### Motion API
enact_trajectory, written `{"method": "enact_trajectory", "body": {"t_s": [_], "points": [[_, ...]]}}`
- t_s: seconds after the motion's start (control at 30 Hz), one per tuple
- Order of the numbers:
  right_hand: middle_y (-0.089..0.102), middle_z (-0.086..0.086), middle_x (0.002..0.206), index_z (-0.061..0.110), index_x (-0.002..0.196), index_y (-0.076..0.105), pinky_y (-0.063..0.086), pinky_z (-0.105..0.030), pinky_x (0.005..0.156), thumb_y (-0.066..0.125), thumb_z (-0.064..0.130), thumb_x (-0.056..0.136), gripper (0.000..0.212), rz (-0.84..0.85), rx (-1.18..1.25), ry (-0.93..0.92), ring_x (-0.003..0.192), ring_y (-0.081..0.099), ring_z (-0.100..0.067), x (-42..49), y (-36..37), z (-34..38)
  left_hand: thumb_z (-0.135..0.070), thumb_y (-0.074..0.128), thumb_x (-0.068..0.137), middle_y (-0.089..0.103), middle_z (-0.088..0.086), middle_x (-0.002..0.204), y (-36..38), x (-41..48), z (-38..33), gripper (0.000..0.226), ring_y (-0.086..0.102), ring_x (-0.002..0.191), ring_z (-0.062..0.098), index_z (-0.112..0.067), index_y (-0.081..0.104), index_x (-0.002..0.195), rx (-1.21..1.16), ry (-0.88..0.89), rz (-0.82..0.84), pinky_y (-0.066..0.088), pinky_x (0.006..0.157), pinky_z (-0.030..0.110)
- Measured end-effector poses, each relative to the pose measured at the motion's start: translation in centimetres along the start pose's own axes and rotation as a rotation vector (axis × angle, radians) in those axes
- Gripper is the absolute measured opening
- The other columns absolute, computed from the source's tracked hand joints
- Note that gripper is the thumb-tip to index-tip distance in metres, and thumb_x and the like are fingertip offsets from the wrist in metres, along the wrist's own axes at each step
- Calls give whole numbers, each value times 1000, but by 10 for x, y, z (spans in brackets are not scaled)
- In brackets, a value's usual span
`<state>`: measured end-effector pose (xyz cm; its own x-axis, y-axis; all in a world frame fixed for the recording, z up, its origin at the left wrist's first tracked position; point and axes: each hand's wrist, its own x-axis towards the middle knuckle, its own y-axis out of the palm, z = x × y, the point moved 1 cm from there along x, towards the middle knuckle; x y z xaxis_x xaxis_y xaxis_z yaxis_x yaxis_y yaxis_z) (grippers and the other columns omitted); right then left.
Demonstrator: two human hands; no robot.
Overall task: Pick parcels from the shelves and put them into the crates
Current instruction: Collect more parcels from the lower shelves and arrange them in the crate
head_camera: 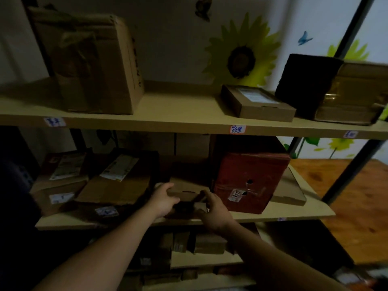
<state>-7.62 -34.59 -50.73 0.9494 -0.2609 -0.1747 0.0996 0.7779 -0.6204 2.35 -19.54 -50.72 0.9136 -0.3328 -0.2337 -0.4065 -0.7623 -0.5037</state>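
our left hand (162, 200) and right hand (215, 210) curl their fingers round the ends of a small flat cardboard parcel (185, 191), just left of the red box (249, 181). we judge it light and stiff; gripping both ends suits.

Wooden shelves (168, 122), cardboard parcels (94, 66), red box (249, 181)

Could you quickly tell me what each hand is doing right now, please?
Left hand: grips the flat cardboard parcel at its left end.
Right hand: grips the same parcel's right end.
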Motion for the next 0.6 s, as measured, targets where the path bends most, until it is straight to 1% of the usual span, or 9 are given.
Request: {"method": "enact_trajectory", "body": {"t_s": [0.07, 0.13, 0.2, 0.27, 0.3, 0.37, 0.43, 0.5, 0.6], "points": [[23, 0, 155, 27, 150, 25, 38, -34, 110, 60, 20, 93, 68, -32, 37, -58, 137, 35, -22, -5, -6, 4, 0, 57, 87, 27, 2, 144, -1, -9, -4, 58, 39, 127, 24, -17, 40, 139, -14, 47, -77, 33, 105, 30], [19, 3, 157, 28, 152, 21, 36, -30, 109, 59, 15, 93, 72, -65, 76, -111, 139, 33, -21, -11, -13, 10, 6, 56, 85, 27, 0, 142, -1, -18, -8, 60, 39, 128, 24, -20, 42, 137, -36, 99, -164, 34, 110, 33], [18, 5, 156, 29, 152, 19, 31, -26, 109, 59, 12, 93, 74, -88, 80, -168, 140, 30, -19, -16, -20, 13, 4, 56, 86, 29, -1, 141, -1, -29, -14, 56, 39, 127, 22, -21, 45, 135, -40, 164, -255, 33, 109, 32], [21, 5, 154, 28, 152, 21, 27, -21, 107, 58, 10, 93, 73, -103, 74, -231, 139, 31, -17, -21, -27, 16, -2, 57, 88, 32, -1, 139, -2, -40, -18, 47, 41, 124, 20, -19, 48, 132, -22, 237, -364, 31, 102, 26], [23, 4, 152, 27, 152, 22, 26, -20, 108, 58, 9, 93, 72, -122, 76, -260, 139, 32, -17, -24, -30, 18, -4, 57, 89, 34, -1, 138, -2, -46, -21, 44, 42, 123, 20, -18, 50, 130, -6, 272, -409, 31, 100, 24], [27, 3, 150, 25, 151, 23, 28, -26, 113, 59, 7, 92, 72, -181, 103, -297, 137, 33, -16, -30, -37, 24, -6, 60, 88, 37, 0, 135, -5, -57, -26, 41, 43, 120, 19, -17, 53, 126, 36, 331, -467, 31, 98, 23], [30, 3, 148, 23, 152, 22, 32, -33, 114, 59, 6, 92, 73, -247, 145, -310, 136, 33, -14, -35, -44, 32, -8, 63, 86, 40, 2, 130, -11, -65, -32, 39, 42, 119, 18, -15, 55, 123, 71, 388, -475, 30, 98, 23], [35, 5, 144, 23, 151, 25, 35, -34, 112, 59, 8, 92, 69, -304, 163, -325, 134, 36, -13, -39, -51, 40, -10, 63, 87, 41, 2, 126, -22, -72, -41, 37, 41, 115, 14, -14, 56, 122, 78, 447, -444, 30, 97, 22], [40, 5, 141, 24, 145, 35, 39, -34, 107, 60, 11, 91, 61, -345, 212, -323, 132, 40, -13, -41, -59, 55, -13, 60, 89, 43, -3, 117, -44, -82, -58, 33, 40, 109, 9, -17, 54, 122, 68, 497, -355, 36, 94, 26]]}}
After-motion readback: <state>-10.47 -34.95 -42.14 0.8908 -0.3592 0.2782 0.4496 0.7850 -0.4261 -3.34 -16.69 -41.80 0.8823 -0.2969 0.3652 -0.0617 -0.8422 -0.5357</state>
